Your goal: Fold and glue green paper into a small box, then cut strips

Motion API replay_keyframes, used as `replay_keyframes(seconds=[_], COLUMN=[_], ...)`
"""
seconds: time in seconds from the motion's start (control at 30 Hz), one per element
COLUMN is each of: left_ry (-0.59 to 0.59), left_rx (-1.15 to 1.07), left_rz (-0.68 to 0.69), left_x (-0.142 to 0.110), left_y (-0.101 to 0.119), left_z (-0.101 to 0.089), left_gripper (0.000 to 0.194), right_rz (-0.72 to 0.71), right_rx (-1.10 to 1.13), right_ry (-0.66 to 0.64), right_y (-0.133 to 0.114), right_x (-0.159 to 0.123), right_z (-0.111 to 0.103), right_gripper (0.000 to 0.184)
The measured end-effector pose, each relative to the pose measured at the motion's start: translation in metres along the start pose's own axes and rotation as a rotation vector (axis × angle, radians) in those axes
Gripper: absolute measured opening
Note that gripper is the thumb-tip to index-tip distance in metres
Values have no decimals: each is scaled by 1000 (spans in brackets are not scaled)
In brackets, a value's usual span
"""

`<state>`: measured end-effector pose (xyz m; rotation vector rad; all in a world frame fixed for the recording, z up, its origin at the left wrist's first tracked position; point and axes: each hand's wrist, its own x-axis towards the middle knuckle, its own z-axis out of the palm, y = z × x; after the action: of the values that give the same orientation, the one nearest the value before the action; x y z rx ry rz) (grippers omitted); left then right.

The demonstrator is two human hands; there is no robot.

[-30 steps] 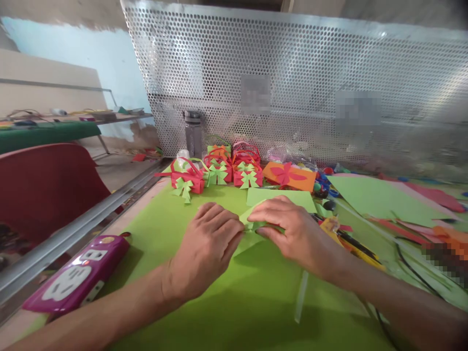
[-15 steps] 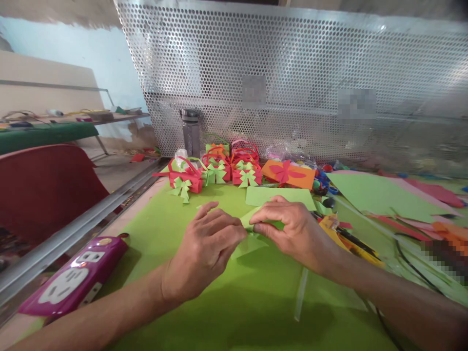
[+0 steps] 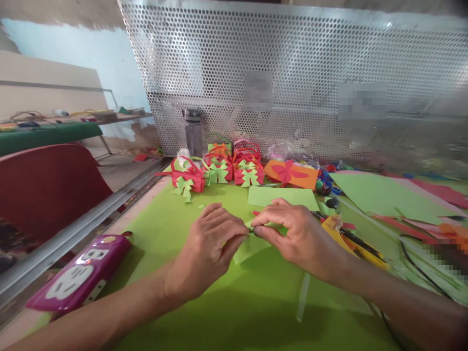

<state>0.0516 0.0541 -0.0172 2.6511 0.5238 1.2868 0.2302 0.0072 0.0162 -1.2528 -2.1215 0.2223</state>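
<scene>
My left hand (image 3: 208, 248) and my right hand (image 3: 292, 234) meet over the middle of a large green sheet (image 3: 234, 302), both pinching one small piece of light green paper (image 3: 250, 243). The fingertips of both hands touch at its folded upper edge. The lower flap of the paper hangs free below my fingers. Most of the fold itself is hidden by my fingers.
Red paper baskets with green bows (image 3: 217, 170) stand in a row at the back, beside an orange card with a red bow (image 3: 290, 174) and a grey bottle (image 3: 193, 131). A magenta case (image 3: 78, 275) lies left. Paper sheets, scraps and pens (image 3: 361, 243) crowd the right. A perforated metal screen (image 3: 292, 83) stands behind.
My hands have drawn closer together and lifted the small green paper slightly; the fingers of my left hand have closed onto its edge.
</scene>
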Motion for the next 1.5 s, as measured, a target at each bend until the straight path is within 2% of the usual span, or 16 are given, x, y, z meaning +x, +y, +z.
replay_keyframes(seconds=[0.23,0.47,0.6,0.8,0.9,1.07,1.2,1.37,1.5], left_ry=[14,8,44,47,40,64,37,12,-3], left_rx=[35,45,16,-120,-213,-178,-199,-242,-279], left_rz=[-3,-16,-46,-286,-265,-264,-298,-339,-366], left_x=[0,0,1,0,1,3,5,4,3], left_y=[3,4,6,5,0,-6,-7,-10,-9], left_z=[-1,-1,0,0,0,-4,-6,-7,-5], left_gripper=[9,10,10,10,7,10,16,19,21], right_rz=[25,22,-53,-125,-144,-45,-1,23,56], right_rx=[-1,-37,-74,-123,-139,-34,-107,-112,-121], right_ry=[-41,8,76,217,278,140,28,-20,-34], right_y=[-2,-1,1,5,5,5,3,-1,3], right_x=[-2,-5,-6,-8,-7,-4,-1,2,4], right_z=[-1,7,10,11,9,1,-9,-19,-16], right_gripper=[17,7,14,15,14,17,24,25,29])
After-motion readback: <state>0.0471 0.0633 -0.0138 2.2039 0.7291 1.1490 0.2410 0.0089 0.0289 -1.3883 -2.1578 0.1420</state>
